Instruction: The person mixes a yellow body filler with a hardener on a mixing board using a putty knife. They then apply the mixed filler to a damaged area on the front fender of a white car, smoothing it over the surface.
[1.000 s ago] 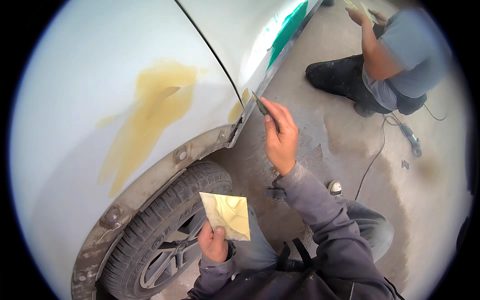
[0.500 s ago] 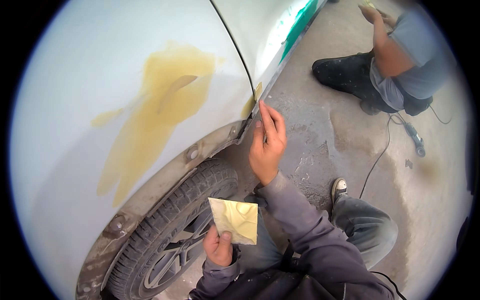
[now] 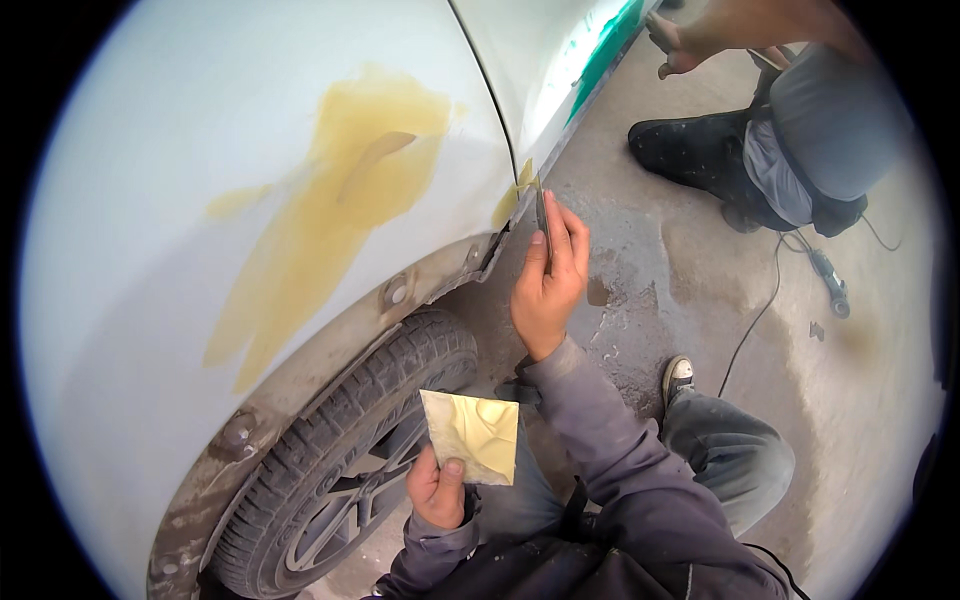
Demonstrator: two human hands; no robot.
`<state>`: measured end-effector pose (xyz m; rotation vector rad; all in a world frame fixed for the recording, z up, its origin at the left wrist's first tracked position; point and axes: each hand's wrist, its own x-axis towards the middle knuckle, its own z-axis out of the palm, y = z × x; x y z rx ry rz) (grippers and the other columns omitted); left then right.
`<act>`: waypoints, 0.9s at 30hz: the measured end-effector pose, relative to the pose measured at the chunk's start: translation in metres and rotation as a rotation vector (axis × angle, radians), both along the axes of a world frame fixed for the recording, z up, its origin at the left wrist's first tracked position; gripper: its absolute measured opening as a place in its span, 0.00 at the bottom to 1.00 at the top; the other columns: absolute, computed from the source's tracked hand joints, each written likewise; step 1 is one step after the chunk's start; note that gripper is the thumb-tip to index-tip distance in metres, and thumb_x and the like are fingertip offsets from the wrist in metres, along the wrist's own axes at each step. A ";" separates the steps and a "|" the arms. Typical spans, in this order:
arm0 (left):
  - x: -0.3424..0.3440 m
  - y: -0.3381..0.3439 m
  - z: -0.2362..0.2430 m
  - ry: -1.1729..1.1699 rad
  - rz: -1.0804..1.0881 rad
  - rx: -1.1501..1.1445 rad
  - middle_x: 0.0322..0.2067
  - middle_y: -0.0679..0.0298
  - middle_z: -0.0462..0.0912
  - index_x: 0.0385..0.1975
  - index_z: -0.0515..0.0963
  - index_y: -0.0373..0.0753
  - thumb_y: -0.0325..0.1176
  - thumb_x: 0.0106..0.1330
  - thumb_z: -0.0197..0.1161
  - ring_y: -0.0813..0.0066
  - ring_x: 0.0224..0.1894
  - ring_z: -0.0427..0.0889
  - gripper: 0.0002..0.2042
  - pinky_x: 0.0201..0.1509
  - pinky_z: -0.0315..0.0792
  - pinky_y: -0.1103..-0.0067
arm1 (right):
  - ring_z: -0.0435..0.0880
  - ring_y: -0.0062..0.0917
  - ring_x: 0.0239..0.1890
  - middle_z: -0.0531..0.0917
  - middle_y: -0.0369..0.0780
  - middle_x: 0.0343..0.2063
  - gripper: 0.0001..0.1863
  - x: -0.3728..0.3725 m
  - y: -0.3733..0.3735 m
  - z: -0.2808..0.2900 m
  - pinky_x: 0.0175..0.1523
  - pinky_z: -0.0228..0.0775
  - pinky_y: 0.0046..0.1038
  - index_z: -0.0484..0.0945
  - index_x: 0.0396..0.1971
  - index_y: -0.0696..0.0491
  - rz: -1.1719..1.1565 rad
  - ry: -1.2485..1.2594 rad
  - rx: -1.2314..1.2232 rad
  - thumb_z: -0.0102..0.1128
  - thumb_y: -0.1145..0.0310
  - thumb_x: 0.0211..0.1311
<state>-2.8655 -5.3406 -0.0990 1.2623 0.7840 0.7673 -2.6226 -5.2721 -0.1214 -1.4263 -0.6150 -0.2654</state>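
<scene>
My left hand grips a square mixing board by its lower left corner; pale yellow body filler lies on it. Between the thumb and fingers of my right hand is a thin, flat putty spreader, seen almost edge-on. Its tip is at the lower edge of the white car body, by the panel gap, where a small yellow filler patch shows. Whether the blade touches the panel is hard to tell. A larger yellow filler patch spreads over the panel to the left.
Below the wheel arch is a tyre. A co-worker's arm and boot are at the upper right. A corded power tool lies on the concrete floor, its cable running toward my shoe.
My right hand and spreader have moved slightly right and up along the panel's edge. The co-worker's arm now reaches toward the green area of the car. My left hand stays nearly still.
</scene>
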 end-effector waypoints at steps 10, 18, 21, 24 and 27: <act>0.000 -0.001 0.003 0.009 0.005 0.008 0.49 0.54 0.77 0.54 0.67 0.22 0.39 0.67 0.58 0.70 0.49 0.76 0.25 0.57 0.65 0.77 | 0.76 0.32 0.46 0.73 0.45 0.47 0.23 -0.005 0.002 0.004 0.50 0.70 0.28 0.73 0.56 0.59 0.004 -0.084 0.025 0.46 0.86 0.60; 0.001 -0.002 0.003 0.004 0.003 0.009 0.49 0.53 0.77 0.54 0.68 0.22 0.40 0.67 0.58 0.69 0.49 0.76 0.25 0.57 0.65 0.76 | 0.77 0.32 0.47 0.74 0.44 0.47 0.23 0.000 0.015 0.014 0.51 0.70 0.29 0.73 0.56 0.58 -0.069 -0.075 0.030 0.47 0.86 0.59; 0.001 -0.003 0.002 -0.009 0.013 0.015 0.49 0.53 0.77 0.54 0.68 0.22 0.40 0.67 0.58 0.68 0.49 0.76 0.25 0.57 0.65 0.76 | 0.77 0.32 0.47 0.74 0.44 0.47 0.23 -0.007 -0.001 0.007 0.51 0.70 0.28 0.74 0.55 0.58 0.025 -0.056 -0.009 0.46 0.86 0.59; 0.000 -0.003 0.001 -0.003 0.019 0.014 0.48 0.53 0.77 0.54 0.67 0.22 0.40 0.67 0.58 0.69 0.49 0.76 0.25 0.57 0.65 0.76 | 0.77 0.33 0.47 0.74 0.45 0.49 0.23 0.009 -0.007 0.007 0.51 0.70 0.29 0.75 0.53 0.57 0.020 0.002 0.039 0.45 0.86 0.59; -0.001 -0.003 0.000 -0.004 0.034 -0.010 0.48 0.53 0.77 0.54 0.67 0.22 0.40 0.67 0.58 0.68 0.49 0.76 0.26 0.57 0.65 0.76 | 0.77 0.35 0.49 0.75 0.46 0.50 0.20 0.021 -0.004 0.014 0.55 0.67 0.29 0.74 0.55 0.58 0.035 0.015 0.029 0.46 0.81 0.62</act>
